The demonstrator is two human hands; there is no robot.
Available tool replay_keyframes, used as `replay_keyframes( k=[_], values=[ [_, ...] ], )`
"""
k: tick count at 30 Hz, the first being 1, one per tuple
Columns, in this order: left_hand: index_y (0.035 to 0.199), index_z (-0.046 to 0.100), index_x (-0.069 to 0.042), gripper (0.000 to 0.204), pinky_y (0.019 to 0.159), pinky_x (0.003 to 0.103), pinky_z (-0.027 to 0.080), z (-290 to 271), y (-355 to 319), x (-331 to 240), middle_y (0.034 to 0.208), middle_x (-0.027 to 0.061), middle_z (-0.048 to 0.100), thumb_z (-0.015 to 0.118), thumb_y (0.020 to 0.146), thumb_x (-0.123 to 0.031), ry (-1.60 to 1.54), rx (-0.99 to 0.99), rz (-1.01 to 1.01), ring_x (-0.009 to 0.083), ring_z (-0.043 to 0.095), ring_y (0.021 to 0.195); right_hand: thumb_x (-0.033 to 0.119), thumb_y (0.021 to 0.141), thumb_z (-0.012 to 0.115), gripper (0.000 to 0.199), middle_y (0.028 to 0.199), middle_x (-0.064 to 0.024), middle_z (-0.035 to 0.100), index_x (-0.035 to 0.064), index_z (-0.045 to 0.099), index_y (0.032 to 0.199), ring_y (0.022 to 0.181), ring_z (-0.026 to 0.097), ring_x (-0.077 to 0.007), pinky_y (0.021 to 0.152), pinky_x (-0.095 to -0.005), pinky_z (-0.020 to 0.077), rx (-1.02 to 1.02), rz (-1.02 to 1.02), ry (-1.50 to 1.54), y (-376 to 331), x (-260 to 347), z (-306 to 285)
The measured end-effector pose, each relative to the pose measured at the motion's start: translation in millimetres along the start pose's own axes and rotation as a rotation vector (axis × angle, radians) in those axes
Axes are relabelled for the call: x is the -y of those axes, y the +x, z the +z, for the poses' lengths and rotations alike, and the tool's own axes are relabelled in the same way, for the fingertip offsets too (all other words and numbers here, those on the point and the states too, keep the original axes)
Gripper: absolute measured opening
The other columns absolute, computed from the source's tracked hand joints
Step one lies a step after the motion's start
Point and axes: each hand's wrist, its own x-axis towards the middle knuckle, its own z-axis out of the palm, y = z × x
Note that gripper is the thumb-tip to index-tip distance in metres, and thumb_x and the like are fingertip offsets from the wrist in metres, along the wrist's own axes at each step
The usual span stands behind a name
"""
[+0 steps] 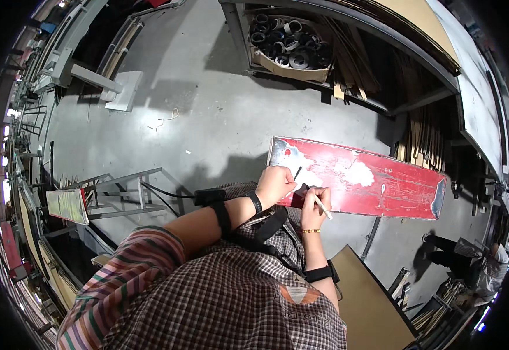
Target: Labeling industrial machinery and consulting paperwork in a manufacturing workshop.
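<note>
In front of me stands a red bench (406, 184) with worn paint and bare white patches. Over its left end, my left hand (274, 186) is closed, its thumb and finger pinched on a thin black strip (298, 172) that sticks up. Close to its right, my right hand (314, 209) is closed around a slim white pen-like tool (323, 207), which slants down toward me. A small dark patch or piece shows between the two hands; I cannot make out what it is.
Beyond the bench, a shelf rack holds a cardboard box (289, 67) of black rings and long strips. At left stands a metal-framed stool (68, 205). A brown board (365, 297) lies at lower right, and another person (470, 251) is at far right.
</note>
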Motion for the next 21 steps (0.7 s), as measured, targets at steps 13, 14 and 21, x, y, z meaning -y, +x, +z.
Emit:
replay_keyframes(
  k=[13,14,21],
  values=[
    [0.071,0.067,-0.002,0.016,0.057,0.031,0.051,-1.1,-2.4,-0.9,0.065,0.0128,0.065,0.075,0.071,-0.016,0.004,-0.004,0.023,0.0214,0.065,0.058,0.007,0.084,0.056,0.017,0.064,-0.0078,0.056,0.0014,0.045,0.072,0.059,0.053,-0.0143,0.057,-0.0301,0.0462,0.001,0.121,0.038,-1.2,-2.6,-4.6],
    [0.071,0.067,-0.002,0.016,0.057,0.031,0.051,-0.7,-2.2,-0.6,0.065,0.0128,0.065,0.075,0.071,-0.016,0.003,0.003,0.006,0.0212,0.065,0.058,0.007,0.084,0.055,0.017,0.064,-0.0078,0.056,0.0014,0.045,0.072,0.060,0.055,-0.0145,0.058,-0.0300,0.0467,-0.017,0.126,0.049,-1.0,-0.4,-4.3],
    [0.071,0.067,-0.002,0.016,0.056,0.031,0.051,-3.3,-1.4,-4.9,0.063,0.0121,0.065,0.075,0.071,-0.015,-0.026,0.032,-0.052,0.0206,0.065,0.057,0.005,0.084,0.054,0.014,0.066,-0.0086,0.057,0.0009,0.044,0.075,0.060,0.056,-0.0142,0.058,-0.0294,0.0476,-0.011,0.137,0.076,-0.9,-5.7,-5.0]
  ],
)
